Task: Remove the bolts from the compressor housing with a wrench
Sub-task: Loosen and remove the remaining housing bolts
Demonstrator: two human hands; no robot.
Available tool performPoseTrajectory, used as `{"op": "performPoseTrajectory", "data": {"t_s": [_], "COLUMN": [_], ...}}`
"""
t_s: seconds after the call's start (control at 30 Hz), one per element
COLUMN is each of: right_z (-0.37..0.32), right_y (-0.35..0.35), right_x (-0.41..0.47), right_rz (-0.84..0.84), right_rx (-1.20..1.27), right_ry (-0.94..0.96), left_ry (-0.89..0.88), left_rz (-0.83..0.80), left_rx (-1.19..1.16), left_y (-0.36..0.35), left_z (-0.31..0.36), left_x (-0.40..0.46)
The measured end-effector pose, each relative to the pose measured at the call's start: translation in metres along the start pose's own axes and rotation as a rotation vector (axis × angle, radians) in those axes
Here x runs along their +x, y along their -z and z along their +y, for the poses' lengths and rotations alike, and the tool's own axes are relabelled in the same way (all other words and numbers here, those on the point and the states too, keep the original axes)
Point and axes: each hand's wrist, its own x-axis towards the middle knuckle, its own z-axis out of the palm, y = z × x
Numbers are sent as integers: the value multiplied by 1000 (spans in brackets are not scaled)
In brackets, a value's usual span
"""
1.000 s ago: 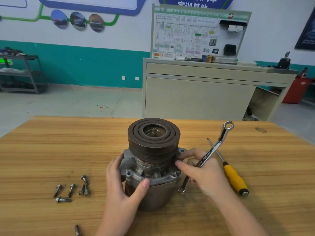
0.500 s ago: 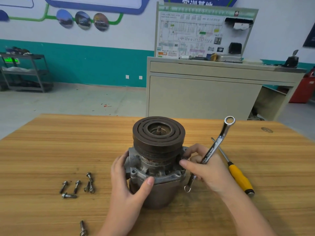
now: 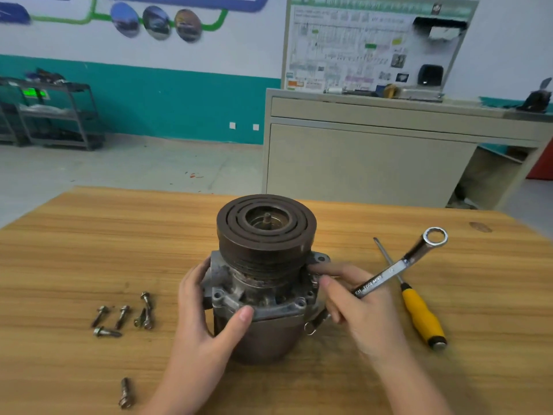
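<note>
Head view, two hands at work. Left hand [image 3: 206,330] wrapped round the left side of the compressor housing [image 3: 263,298], thumb pressed on the front edge of the flange, other fingers curled behind the body. Right hand [image 3: 362,310] gripping the wrench [image 3: 386,274] at the middle of the shaft, index finger stretched forward to touch the right side of the housing under the pulley [image 3: 266,223]; cannot tell if a bolt sits under that fingertip.

One compressor housing, between the two hands, standing upright on the wooden table [image 3: 74,241], long axis vertical, the dark grooved pulley on top with the shaft end pointing up.

One wrench, long axis slanted: ring end up and away to the right of the right hand, other end low, sticking out below the fingers, close beside the housing.

One screwdriver [image 3: 419,313], just right of the right hand, lying flat on the table, yellow handle toward the person, metal tip pointing away, shaft passing under the wrench.

Six loose bolts counted, all left of the left hand: a group of five [image 3: 122,317] lying well apart from the housing, and one single bolt [image 3: 125,392] nearer to the person, beside the left forearm.

Farther away, beyond the table, one beige cabinet [image 3: 374,160] carrying a panel with a diagram, and one metal shelf rack [image 3: 57,115] at the far left by the teal wall.
</note>
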Motion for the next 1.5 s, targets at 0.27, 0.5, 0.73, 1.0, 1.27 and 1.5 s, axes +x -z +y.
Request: {"op": "performPoseTrajectory", "data": {"t_s": [0.27, 0.5, 0.73, 1.0, 1.27, 1.5], "right_z": [-1, -4, -5, -7, -9, -7], "right_y": [-6, -8, -3, -4, 1, 1], "right_x": [-3, -5, -5, -6, -5, -3], "right_rz": [61, 41, 17, 16, 46, 36], "right_rx": [20, 34, 23, 73, 20, 17], "right_ry": [-32, -5, 10, 7, 14, 6], "left_ry": [-12, -7, -4, -3, -4, -8], "left_rz": [9, 10, -9, -7, -11, -10], "left_rx": [-16, -6, 17, 20, 25, 27], "left_y": [-1, -1, 0, 0, 0, 1], "left_z": [-1, 1, 2, 1, 1, 1], "left_x": [0, 0, -1, -1, -1, -1]}}
